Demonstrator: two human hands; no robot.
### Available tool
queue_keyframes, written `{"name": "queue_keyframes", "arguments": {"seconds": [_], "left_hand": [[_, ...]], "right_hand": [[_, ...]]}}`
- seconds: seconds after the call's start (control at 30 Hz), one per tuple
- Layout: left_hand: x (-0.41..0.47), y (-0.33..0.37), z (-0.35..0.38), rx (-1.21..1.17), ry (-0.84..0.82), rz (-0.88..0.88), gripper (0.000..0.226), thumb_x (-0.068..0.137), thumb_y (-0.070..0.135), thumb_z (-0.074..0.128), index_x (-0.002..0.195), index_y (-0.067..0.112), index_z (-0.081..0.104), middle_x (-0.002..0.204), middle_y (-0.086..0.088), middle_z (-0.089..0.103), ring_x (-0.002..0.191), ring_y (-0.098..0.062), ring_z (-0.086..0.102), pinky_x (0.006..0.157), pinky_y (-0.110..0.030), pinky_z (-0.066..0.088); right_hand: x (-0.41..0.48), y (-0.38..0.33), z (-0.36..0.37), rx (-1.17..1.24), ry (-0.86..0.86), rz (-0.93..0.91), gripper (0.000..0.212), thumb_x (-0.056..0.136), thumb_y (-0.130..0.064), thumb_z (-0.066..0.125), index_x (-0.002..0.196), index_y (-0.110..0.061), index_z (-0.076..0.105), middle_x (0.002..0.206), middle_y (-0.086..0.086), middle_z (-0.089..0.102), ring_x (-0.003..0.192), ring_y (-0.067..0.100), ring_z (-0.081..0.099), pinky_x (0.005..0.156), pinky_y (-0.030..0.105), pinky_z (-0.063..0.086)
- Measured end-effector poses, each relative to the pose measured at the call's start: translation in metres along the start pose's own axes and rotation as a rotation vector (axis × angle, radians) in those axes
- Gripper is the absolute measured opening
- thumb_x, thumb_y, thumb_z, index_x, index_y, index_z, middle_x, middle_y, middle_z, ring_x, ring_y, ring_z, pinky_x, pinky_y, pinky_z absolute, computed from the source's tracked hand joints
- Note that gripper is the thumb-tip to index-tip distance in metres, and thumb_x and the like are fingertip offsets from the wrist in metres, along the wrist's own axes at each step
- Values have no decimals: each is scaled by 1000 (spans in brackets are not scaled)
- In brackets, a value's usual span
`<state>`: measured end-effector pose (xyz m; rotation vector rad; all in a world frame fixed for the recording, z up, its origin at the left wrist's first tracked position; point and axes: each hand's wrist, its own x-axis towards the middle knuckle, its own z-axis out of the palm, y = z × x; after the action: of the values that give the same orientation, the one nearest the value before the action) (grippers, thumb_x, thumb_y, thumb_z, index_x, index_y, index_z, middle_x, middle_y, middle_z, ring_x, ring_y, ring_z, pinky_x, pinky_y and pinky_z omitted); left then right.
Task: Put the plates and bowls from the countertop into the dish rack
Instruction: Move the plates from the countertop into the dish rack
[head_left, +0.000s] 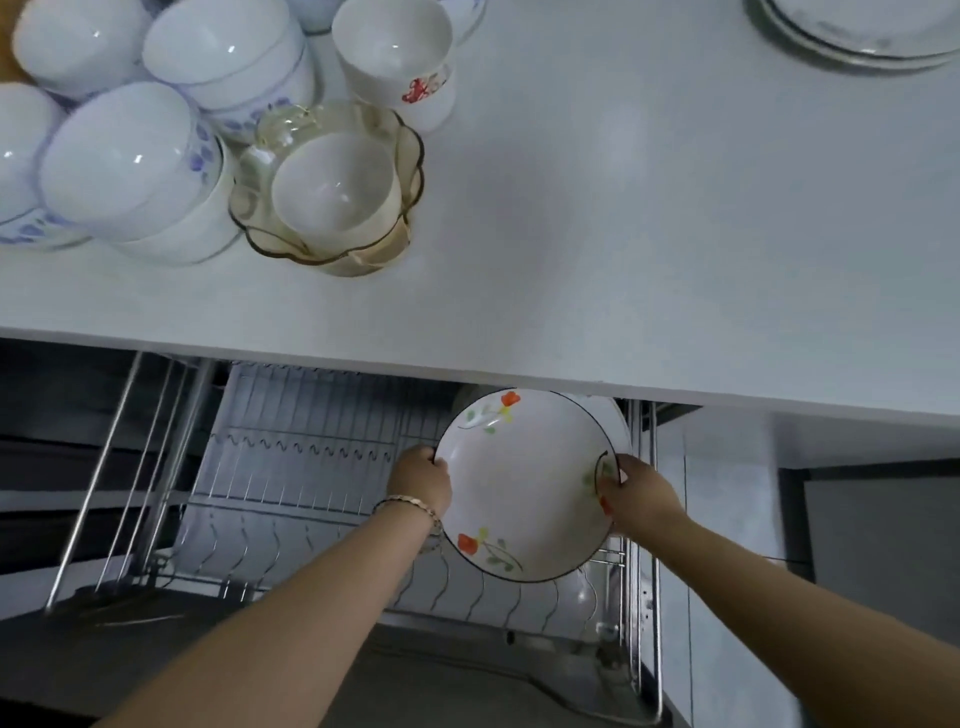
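**Flowered plate held over the rack, a hand on each side**

Both hands grip the flowered plate (524, 483) by its dark rim. It is below the front edge of the countertop (623, 234) and above the right-hand end of the dish rack (291, 467). The left hand (422, 480) curls round the plate's left edge, and its fingers pass behind the plate and are hidden. The right hand (638, 493) pinches the right edge with the thumb lying over the face and the other fingers out of sight behind. The plate is tilted with its face toward the camera. Whether its lower edge touches the rack wires cannot be told. Behind it another white dish (621, 428) shows in part at the rack's right end, mostly covered. A bracelet (410, 506) sits on the left wrist. At the left of the countertop, stacked white bowls (119, 156) crowd together, several cut off by the frame. Just beside them a scalloped glass bowl (410, 150) holds a small white bowl (332, 182). At the top right a stack of plates (852, 47) is cropped to its near rim
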<state>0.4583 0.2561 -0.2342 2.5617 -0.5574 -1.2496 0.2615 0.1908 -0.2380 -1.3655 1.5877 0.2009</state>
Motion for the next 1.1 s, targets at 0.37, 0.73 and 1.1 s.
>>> {"name": "queue_keyframes", "arguments": {"seconds": [0.37, 0.73, 1.1], "left_hand": [[51, 11, 35, 18, -4, 133, 30, 97, 10, 38, 103, -8, 62, 109, -29, 62, 74, -22, 49, 59, -23, 40], [81, -43, 76, -592, -202, -315, 90, 66, 81, 25, 135, 26, 43, 135, -10, 55, 117, -36, 56, 98, -57, 44], [-27, 22, 38, 112, 60, -14, 47, 92, 18, 47, 135, 0, 39, 137, -24, 40, 120, -39, 48, 100, -39, 44]], "right_hand": [[38, 13, 21, 78, 243, 98, 35, 94, -6, 33, 124, -5, 51, 112, 22, 62, 90, 34, 56, 72, 34, 43], [19, 29, 51, 306, 229, 185, 29, 96, -14, 39, 121, -8, 51, 91, 7, 60, 90, 34, 65, 83, 47, 56], [-15, 29, -9, -148, -285, 102, 39, 94, -18, 45, 127, 0, 53, 128, 18, 59, 118, 32, 57, 98, 34, 45]]}}
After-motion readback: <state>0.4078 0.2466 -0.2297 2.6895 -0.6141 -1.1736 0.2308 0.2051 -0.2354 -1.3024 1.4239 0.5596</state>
